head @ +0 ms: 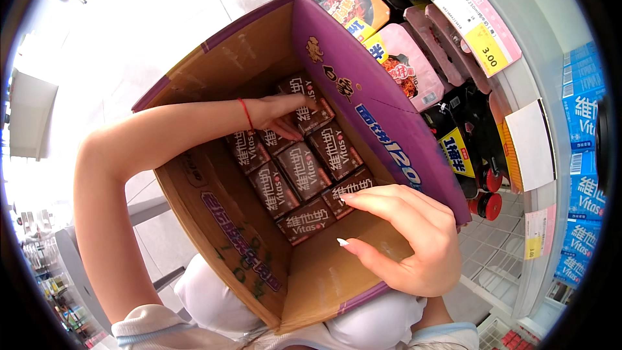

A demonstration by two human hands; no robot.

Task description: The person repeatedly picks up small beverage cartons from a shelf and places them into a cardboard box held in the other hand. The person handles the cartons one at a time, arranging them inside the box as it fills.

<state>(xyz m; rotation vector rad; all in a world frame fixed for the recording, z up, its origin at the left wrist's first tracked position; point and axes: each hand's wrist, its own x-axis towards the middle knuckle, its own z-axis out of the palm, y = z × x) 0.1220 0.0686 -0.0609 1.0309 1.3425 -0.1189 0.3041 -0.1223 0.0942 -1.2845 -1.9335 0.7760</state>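
A deep cardboard box (252, 61) with purple outer sides stands open in front of me. On its floor several brown Vitasoy drink cartons (303, 170) lie side by side in rows. My left hand (282, 112) reaches in over the far left wall, a red string around its wrist. Its fingers close around a brown carton (316, 115) at the far end of the rows; part of that carton is hidden by the fingers. My right hand (413, 238) hovers over the near right side of the box, thumb and fingers apart, holding nothing.
To the right, a wire shelf rack (491, 248) holds packaged noodle trays (408, 65) and black packs with red lids (493, 206). Price tags (486, 34) line the shelf edge. Blue Vitasoy cartons (583, 189) are stacked beyond it. A grey bar (146, 214) runs left of the box.
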